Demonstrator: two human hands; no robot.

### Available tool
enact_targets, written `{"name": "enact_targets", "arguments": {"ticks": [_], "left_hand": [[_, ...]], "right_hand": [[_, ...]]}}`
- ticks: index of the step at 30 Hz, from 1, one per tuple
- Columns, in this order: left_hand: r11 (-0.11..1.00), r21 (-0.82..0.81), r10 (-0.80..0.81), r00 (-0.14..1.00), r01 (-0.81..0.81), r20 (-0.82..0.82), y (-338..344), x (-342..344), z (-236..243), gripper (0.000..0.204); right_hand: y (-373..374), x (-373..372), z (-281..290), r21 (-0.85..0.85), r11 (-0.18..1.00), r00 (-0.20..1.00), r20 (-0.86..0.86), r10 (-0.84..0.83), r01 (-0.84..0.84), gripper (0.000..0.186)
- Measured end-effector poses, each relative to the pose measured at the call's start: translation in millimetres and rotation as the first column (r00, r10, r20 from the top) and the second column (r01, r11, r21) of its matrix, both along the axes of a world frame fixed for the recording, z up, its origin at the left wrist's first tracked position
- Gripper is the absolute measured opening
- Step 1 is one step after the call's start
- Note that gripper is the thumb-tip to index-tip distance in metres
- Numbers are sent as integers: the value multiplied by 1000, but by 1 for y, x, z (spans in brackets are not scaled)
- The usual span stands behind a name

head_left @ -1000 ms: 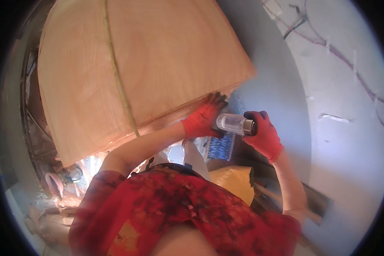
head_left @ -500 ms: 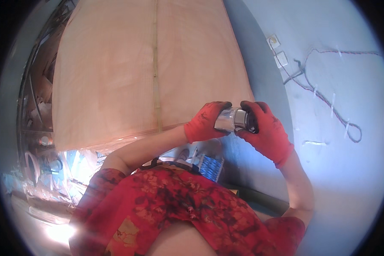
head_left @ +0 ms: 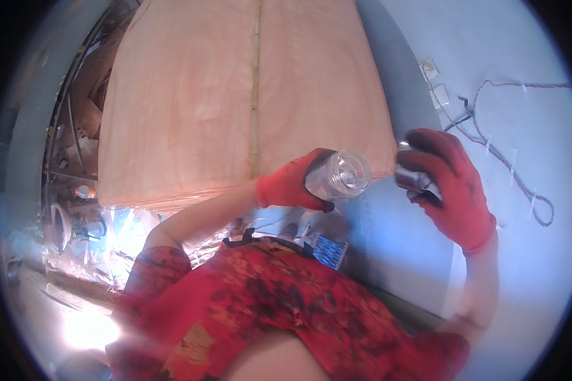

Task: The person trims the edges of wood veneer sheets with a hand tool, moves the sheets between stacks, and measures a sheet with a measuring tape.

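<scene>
Both my hands wear red gloves and are raised in front of a grey wall. My left hand point(head_left: 289, 185) grips a clear round jar point(head_left: 339, 174) whose open mouth faces the camera. My right hand point(head_left: 454, 184) holds a small dark metallic lid point(head_left: 410, 178) a short way to the right of the jar, apart from it. A large light plywood sheet point(head_left: 241, 95) with a thin seam down its middle stands just behind and above the left hand.
A grey wall point(head_left: 489, 57) at the right carries white switch boxes point(head_left: 433, 81) and a clipped cable point(head_left: 521, 184). At the left lie clutter, pipes and shiny plastic sheeting point(head_left: 108, 235). A small blue patterned object point(head_left: 330, 251) sits low near my red shirt.
My hands have drawn apart: the lid has come off the jar and moved right with my right hand. The jar's open mouth now faces the camera, and the view has shifted.
</scene>
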State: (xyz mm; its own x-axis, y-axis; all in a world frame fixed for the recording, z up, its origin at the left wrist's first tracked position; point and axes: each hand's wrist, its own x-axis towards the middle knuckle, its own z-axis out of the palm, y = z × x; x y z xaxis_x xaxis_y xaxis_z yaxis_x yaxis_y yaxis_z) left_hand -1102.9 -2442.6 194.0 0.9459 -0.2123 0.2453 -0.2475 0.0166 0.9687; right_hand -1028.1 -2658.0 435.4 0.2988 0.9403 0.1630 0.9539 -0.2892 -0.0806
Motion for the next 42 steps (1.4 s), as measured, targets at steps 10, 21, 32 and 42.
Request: {"name": "enact_targets", "arguments": {"ticks": [10,21,32,42], "left_hand": [[995,-71,-51,970,69,236,12,-23,85,95],[991,-26,-93,825,130,557,20,-30,152,51],[985,159,-76,669,-63,740,28,-36,216,26],[955,85,45,423,-285,905,33,-37,243,16]], "right_hand": [[-161,11,-157,229,501,445,-816,-370,835,76],[-195,-20,-251,86,297,173,-944,-281,951,67],[-202,-16,-260,154,279,226,-942,-249,948,67],[-202,-14,-269,188,280,246,-951,-188,941,72]]}}
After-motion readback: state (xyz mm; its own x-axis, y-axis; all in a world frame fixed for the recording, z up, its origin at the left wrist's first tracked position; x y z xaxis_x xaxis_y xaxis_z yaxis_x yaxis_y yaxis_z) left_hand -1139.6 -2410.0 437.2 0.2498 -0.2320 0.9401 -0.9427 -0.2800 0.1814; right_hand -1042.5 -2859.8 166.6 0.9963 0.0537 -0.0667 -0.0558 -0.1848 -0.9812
